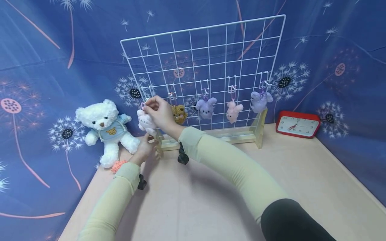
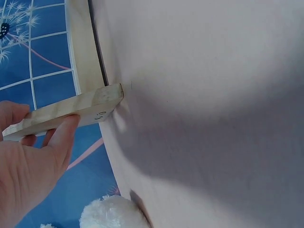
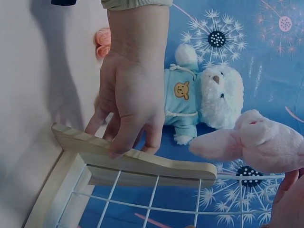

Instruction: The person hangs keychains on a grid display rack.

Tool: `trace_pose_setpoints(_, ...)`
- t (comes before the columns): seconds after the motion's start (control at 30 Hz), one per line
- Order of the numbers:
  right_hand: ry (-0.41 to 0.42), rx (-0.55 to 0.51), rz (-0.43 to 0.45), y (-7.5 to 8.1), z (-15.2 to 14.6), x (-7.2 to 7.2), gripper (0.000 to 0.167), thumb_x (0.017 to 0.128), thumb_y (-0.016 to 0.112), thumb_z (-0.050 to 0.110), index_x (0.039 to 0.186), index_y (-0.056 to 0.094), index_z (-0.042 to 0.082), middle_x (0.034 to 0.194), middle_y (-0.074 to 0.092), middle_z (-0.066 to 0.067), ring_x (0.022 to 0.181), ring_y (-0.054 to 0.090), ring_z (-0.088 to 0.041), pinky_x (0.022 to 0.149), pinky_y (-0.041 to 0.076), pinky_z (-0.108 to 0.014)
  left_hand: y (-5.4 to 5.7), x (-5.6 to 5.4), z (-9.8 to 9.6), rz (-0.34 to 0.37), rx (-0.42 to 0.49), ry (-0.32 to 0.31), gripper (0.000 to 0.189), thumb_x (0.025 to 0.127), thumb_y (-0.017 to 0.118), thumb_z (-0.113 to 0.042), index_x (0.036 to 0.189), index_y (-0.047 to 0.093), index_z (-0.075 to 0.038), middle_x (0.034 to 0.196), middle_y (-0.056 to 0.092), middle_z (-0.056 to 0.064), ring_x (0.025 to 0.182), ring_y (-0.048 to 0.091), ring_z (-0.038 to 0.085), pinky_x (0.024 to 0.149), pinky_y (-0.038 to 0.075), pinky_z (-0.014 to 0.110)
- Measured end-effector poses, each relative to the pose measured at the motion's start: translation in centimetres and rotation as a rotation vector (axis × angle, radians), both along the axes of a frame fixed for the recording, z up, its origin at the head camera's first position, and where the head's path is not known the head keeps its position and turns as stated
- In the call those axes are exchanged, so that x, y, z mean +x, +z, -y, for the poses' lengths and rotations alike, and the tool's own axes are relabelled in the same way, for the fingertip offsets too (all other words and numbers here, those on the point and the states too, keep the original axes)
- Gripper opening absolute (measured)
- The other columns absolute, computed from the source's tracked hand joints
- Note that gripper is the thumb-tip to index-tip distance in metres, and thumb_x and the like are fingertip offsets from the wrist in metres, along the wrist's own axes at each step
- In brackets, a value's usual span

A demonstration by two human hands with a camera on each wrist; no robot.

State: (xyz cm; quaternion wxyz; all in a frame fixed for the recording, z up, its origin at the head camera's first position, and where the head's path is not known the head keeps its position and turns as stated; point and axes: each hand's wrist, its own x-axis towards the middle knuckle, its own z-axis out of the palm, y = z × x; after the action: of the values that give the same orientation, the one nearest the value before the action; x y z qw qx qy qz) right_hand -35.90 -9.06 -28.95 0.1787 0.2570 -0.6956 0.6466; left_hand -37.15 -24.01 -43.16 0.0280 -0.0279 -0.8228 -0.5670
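Note:
My right hand (image 1: 163,115) pinches the top of a pale pink plush keychain (image 1: 145,121) at the left end of a white wire grid rack (image 1: 199,63). In the right wrist view the plush (image 3: 270,142) shows a long ear, with fingertips at its lower right edge. Low on the rack's left side, my left hand (image 1: 144,149) grips the upright wooden end piece (image 2: 85,107), thumb on one face and fingers on the other. Along the grid hang a brown bear keychain (image 1: 179,114), a purple one (image 1: 206,107), a pink bunny one (image 1: 234,111) and another purple one (image 1: 261,101).
Left of the rack sits a white teddy bear (image 1: 101,115) in a blue top, with a coral pompom thing (image 1: 118,165) by its foot. To the right stands a red alarm clock (image 1: 298,124). A blue dandelion-print cloth (image 1: 334,67) hangs behind the table (image 1: 187,207).

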Motion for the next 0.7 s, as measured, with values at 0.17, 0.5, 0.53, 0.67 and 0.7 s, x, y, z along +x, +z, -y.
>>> trace_pose_setpoints(0.17,-0.078,0.041,0.007,0.0,0.1,-0.4,0.009,0.095,0.073,0.006,0.102,0.068,0.003,0.092,0.073,-0.008,0.081,0.066,-0.014,0.073,0.053,-0.018,-0.2,-0.1,0.0,-0.002,0.013,-0.005,0.044,0.098,0.053,0.007,0.14,0.04,0.005,0.143,0.044,0.034,0.117,0.054,0.04,0.09,0.054,0.039)
trace_pose_setpoints(0.5,-0.201,0.088,0.087,0.2,0.5,-0.8,0.002,0.098,0.069,0.009,0.099,0.068,0.008,0.085,0.068,-0.002,0.077,0.062,-0.012,0.065,0.05,-0.019,0.0,-0.1,0.0,0.004,0.007,0.008,0.037,0.101,0.053,0.003,0.136,0.042,0.006,0.145,0.044,0.032,0.115,0.056,0.038,0.086,0.054,0.031)
trace_pose_setpoints(0.53,-0.214,0.088,0.094,0.3,0.6,-0.8,0.001,0.098,0.068,0.009,0.098,0.068,0.009,0.084,0.067,-0.001,0.075,0.062,-0.011,0.064,0.05,-0.019,0.0,0.0,0.0,0.01,0.009,0.008,0.037,0.101,0.053,0.003,0.137,0.042,0.005,0.146,0.043,0.032,0.116,0.056,0.038,0.087,0.054,0.032)
trace_pose_setpoints(0.67,-0.258,0.103,0.117,0.4,0.8,-1.3,0.003,0.099,0.068,0.01,0.096,0.067,0.012,0.083,0.066,0.0,0.073,0.061,-0.011,0.062,0.049,-0.02,0.1,0.1,-0.2,0.02,0.015,0.015,0.036,0.101,0.053,0.002,0.136,0.043,0.004,0.146,0.043,0.032,0.111,0.059,0.036,0.08,0.054,0.026)
trace_pose_setpoints(0.7,-0.266,0.108,0.12,0.5,0.8,-1.4,0.003,0.099,0.068,0.011,0.096,0.067,0.012,0.083,0.066,0.0,0.072,0.06,-0.011,0.062,0.048,-0.02,0.1,0.1,-0.2,0.023,0.025,0.016,0.036,0.101,0.054,0.002,0.136,0.043,0.004,0.146,0.043,0.032,0.108,0.06,0.036,0.077,0.053,0.024)
